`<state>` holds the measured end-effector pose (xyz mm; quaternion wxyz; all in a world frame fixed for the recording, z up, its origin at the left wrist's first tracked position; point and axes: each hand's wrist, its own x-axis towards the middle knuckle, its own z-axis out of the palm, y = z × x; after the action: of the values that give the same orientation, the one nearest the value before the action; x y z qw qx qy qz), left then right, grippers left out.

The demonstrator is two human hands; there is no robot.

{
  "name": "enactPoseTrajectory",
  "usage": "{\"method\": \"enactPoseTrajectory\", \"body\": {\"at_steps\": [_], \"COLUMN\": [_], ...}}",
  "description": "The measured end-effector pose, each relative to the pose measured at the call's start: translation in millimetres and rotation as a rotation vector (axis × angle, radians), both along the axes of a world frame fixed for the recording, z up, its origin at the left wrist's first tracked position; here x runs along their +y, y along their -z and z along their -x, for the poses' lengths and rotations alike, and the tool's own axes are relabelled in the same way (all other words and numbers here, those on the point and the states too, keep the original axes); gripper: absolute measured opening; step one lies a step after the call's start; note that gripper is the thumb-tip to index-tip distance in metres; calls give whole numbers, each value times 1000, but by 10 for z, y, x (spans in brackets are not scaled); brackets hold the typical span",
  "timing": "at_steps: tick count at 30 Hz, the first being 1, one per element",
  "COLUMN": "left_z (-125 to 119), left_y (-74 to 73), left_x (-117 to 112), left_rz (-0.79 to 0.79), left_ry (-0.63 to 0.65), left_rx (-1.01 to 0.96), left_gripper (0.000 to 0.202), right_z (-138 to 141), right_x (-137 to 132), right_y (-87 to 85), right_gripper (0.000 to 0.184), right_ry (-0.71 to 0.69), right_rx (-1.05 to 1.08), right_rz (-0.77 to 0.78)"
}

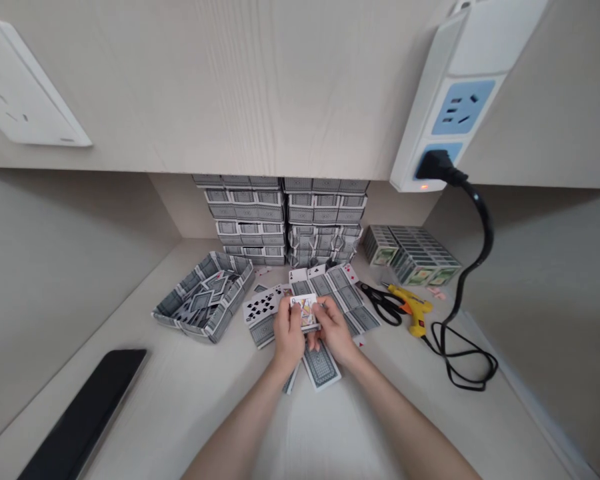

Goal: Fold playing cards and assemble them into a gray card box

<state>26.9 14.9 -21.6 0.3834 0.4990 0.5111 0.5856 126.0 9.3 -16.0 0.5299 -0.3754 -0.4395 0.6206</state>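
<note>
Between my two hands is a playing card, face up with a picture figure on it and its lower edge showing a thin white and grey border. My left hand grips its left side, thumb on top. On the right side my right hand holds it the same way, some fingers curled beneath. Under the hands a card with a grey patterned back lies on the desk. Left of them rests a ten-of-spades-like card. A panel of joined grey-backed cards spreads behind my right hand.
A tray made of cards holds loose cards at left. Stacked card boxes stand at the back. Black scissors, a yellow glue gun and its looped cable lie right. A power strip hangs overhead; a black slab lies front left.
</note>
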Motion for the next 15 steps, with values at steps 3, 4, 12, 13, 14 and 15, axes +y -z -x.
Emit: {"method": "enactPoseTrajectory", "body": {"at_steps": [3,4,12,13,14,15], "left_z": [28,37,39,34,29,25], "left_y": [0,-6,-24,-22,-21,-22], "left_x": [-12,-15,-4,-1,1,4], "left_rz": [-9,-11,-13,0,13,22], "left_ry": [-29,-33,47,65,81,94], "left_rx": [-6,-6,-97,-121,-146,-168], "left_gripper": [14,14,9,9,9,10], "right_z": [23,26,-7,-13,-17,-20], "right_x": [-25,-31,-16,-12,-8,-6], "right_y": [-17,-21,-11,-13,-15,-17], "right_gripper": [32,32,30,30,30,31], "right_ry": [-44,-54,-43,-32,-23,-15], "right_rx": [24,32,35,27,18,11], "right_rz": [30,37,42,40,38,37]}}
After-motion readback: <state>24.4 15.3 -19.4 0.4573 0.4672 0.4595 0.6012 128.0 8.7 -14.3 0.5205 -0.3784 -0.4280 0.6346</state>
